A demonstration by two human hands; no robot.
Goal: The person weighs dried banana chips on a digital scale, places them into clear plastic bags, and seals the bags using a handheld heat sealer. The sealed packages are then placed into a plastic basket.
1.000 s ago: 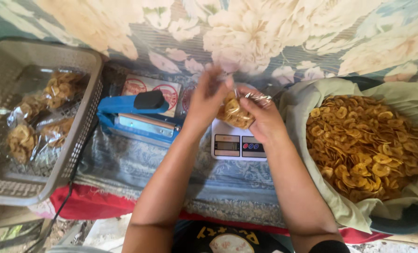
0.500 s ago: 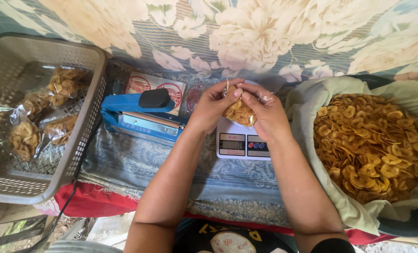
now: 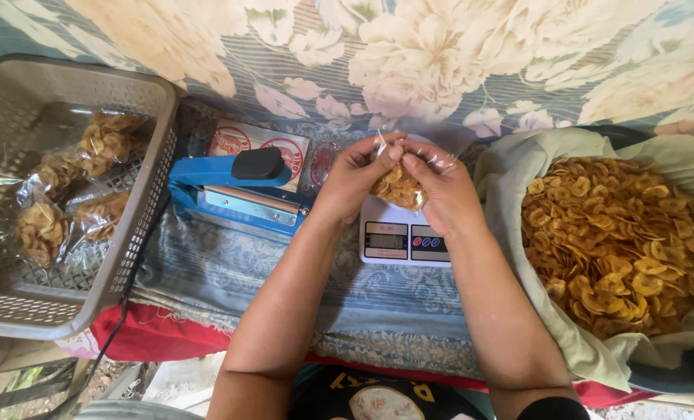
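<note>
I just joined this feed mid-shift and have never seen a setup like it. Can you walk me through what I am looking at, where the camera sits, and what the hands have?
There is no machine arm here: a person works with bare hands, and the single camera sits on their head, looking down. The left hand and right hand together pinch the top of a small clear bag of chips, held just above a white digital scale. Left of it lies a blue heat sealer with a black knob. Further left, a grey plastic basket holds filled bags. On the right, a cloth-lined container is heaped with loose yellow chips. Everything rests on a floral cloth.
</note>
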